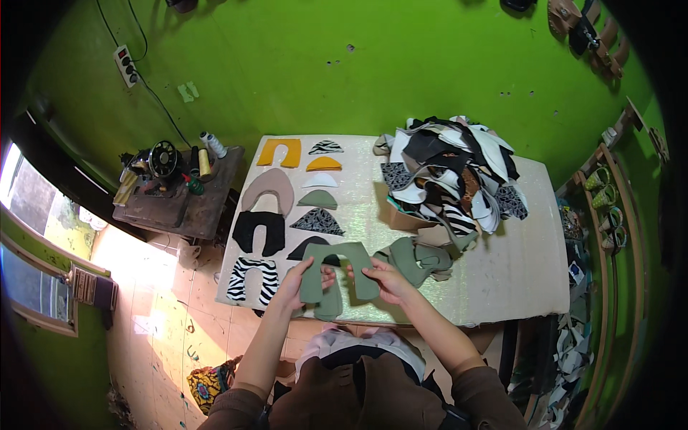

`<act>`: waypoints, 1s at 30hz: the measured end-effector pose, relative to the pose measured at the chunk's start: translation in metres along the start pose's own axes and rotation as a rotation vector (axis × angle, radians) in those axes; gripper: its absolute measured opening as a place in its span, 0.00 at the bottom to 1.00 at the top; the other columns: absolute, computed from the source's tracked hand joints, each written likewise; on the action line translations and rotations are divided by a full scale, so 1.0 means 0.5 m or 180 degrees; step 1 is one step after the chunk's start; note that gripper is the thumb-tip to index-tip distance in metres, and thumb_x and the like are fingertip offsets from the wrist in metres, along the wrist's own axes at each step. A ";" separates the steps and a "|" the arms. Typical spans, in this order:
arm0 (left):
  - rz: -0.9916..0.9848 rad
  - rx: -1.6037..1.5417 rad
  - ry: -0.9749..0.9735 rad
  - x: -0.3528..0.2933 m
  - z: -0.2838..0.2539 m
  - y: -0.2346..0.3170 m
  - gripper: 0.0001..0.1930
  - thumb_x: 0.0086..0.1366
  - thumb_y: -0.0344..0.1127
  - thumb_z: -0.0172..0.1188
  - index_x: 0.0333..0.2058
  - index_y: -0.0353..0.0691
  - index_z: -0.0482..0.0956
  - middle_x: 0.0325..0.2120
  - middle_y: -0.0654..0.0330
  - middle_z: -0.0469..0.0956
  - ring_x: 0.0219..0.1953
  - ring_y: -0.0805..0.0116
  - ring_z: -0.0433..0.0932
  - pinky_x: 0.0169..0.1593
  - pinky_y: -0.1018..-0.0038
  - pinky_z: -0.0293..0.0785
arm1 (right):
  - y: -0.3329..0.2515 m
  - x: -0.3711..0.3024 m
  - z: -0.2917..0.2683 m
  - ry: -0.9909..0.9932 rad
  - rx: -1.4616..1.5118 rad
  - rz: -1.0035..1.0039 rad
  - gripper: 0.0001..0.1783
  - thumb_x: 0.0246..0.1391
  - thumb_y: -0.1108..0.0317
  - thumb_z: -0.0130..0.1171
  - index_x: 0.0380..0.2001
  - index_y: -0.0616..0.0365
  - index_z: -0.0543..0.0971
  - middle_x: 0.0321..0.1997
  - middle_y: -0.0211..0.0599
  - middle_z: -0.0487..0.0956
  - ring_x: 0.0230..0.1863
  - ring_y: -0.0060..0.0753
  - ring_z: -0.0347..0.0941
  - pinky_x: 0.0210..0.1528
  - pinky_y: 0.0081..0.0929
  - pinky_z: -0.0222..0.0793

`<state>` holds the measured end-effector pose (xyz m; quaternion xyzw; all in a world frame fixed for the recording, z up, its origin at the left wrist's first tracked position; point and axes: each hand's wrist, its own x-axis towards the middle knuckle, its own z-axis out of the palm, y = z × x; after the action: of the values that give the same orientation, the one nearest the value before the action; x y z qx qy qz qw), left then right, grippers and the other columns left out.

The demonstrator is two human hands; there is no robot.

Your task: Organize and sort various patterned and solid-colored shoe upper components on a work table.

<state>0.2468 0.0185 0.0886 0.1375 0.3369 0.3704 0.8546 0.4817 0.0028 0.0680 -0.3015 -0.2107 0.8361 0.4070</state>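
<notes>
Both hands grip a sage-green, U-shaped fabric piece (337, 272): left hand (299, 283) clamped on one leg, right hand (383, 279) on the other.

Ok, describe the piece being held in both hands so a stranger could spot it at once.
Start at the white table against the green wall, then look to its near edge. There the left hand and right hand hold a U-shaped olive-green piece. Unlike the zebra-striped and black U-shapes beside it, it is plain green and lifted.

No packages, labels, signs or screens in view.
</notes>
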 end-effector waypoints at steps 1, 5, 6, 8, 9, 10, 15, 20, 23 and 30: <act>0.0024 0.0056 0.0397 -0.014 -0.013 -0.003 0.21 0.68 0.42 0.42 0.47 0.26 0.64 0.36 0.49 0.74 0.43 0.59 0.74 0.48 0.70 0.72 | 0.019 0.010 0.008 0.0002 0.0012 0.0031 0.20 0.59 0.75 0.45 0.55 0.66 0.63 0.52 0.45 0.72 0.51 0.34 0.71 0.53 0.29 0.69; 0.0508 0.0941 0.0985 -0.035 -0.117 -0.024 0.15 0.66 0.30 0.42 0.49 0.28 0.64 0.40 0.49 0.75 0.44 0.61 0.75 0.49 0.70 0.73 | 0.088 0.038 0.041 0.0244 0.0169 0.0338 0.20 0.58 0.77 0.41 0.54 0.68 0.63 0.54 0.46 0.70 0.55 0.35 0.69 0.55 0.29 0.68; 0.0490 0.1011 0.1094 -0.039 -0.136 -0.029 0.15 0.65 0.26 0.41 0.49 0.29 0.64 0.40 0.51 0.75 0.43 0.65 0.75 0.50 0.72 0.72 | 0.104 0.042 0.049 0.0385 0.0151 0.0373 0.20 0.58 0.78 0.41 0.54 0.68 0.63 0.54 0.46 0.70 0.55 0.35 0.69 0.56 0.29 0.67; 0.0516 0.1154 0.1113 -0.046 -0.173 -0.040 0.15 0.65 0.25 0.41 0.49 0.29 0.64 0.42 0.51 0.75 0.45 0.64 0.74 0.50 0.72 0.71 | 0.130 0.051 0.059 0.0533 0.0111 0.0422 0.20 0.57 0.79 0.41 0.54 0.68 0.63 0.54 0.45 0.70 0.55 0.36 0.69 0.57 0.30 0.66; 0.0555 0.1321 0.1117 -0.051 -0.190 -0.047 0.15 0.65 0.25 0.40 0.49 0.29 0.65 0.44 0.50 0.74 0.47 0.64 0.74 0.50 0.72 0.70 | 0.147 0.055 0.057 0.0589 0.0128 0.0459 0.21 0.56 0.80 0.41 0.54 0.67 0.63 0.54 0.45 0.71 0.55 0.36 0.69 0.57 0.31 0.66; 0.0531 0.1445 0.1019 -0.056 -0.198 -0.047 0.15 0.65 0.25 0.41 0.50 0.30 0.65 0.44 0.52 0.74 0.46 0.66 0.74 0.50 0.74 0.69 | 0.156 0.060 0.060 0.0637 0.0148 0.0488 0.21 0.55 0.80 0.42 0.54 0.67 0.63 0.53 0.44 0.71 0.55 0.37 0.69 0.58 0.31 0.65; 0.0662 0.1620 0.1045 -0.074 -0.191 -0.054 0.17 0.64 0.25 0.42 0.52 0.30 0.63 0.45 0.54 0.74 0.45 0.71 0.72 0.50 0.78 0.66 | 0.183 0.065 0.070 0.0770 0.0230 0.0371 0.27 0.53 0.80 0.43 0.58 0.60 0.60 0.54 0.42 0.70 0.54 0.36 0.69 0.56 0.34 0.66; 0.0791 0.2091 0.0962 -0.085 -0.196 -0.049 0.20 0.64 0.23 0.41 0.55 0.28 0.59 0.47 0.53 0.72 0.49 0.70 0.71 0.52 0.78 0.65 | 0.192 0.061 0.086 0.0844 0.0098 0.0260 0.32 0.53 0.81 0.44 0.62 0.55 0.55 0.55 0.39 0.68 0.53 0.35 0.69 0.54 0.35 0.68; 0.0831 0.2129 0.0887 -0.093 -0.194 -0.041 0.21 0.63 0.22 0.41 0.56 0.28 0.58 0.48 0.52 0.71 0.50 0.69 0.70 0.53 0.78 0.64 | 0.198 0.061 0.089 0.0801 -0.0097 0.0072 0.32 0.52 0.82 0.44 0.62 0.56 0.55 0.56 0.37 0.68 0.54 0.34 0.68 0.54 0.34 0.67; 0.0847 0.2084 0.0822 -0.103 -0.204 -0.023 0.22 0.63 0.23 0.41 0.57 0.27 0.57 0.50 0.51 0.70 0.51 0.68 0.70 0.53 0.78 0.64 | 0.216 0.069 0.078 0.1011 -0.0282 -0.0143 0.33 0.51 0.83 0.47 0.61 0.57 0.57 0.55 0.34 0.69 0.57 0.31 0.65 0.57 0.28 0.61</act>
<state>0.1583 -0.0283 0.0323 0.3983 0.5216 0.3652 0.6603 0.3785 -0.0360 0.0203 -0.4427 -0.1870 0.7585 0.4401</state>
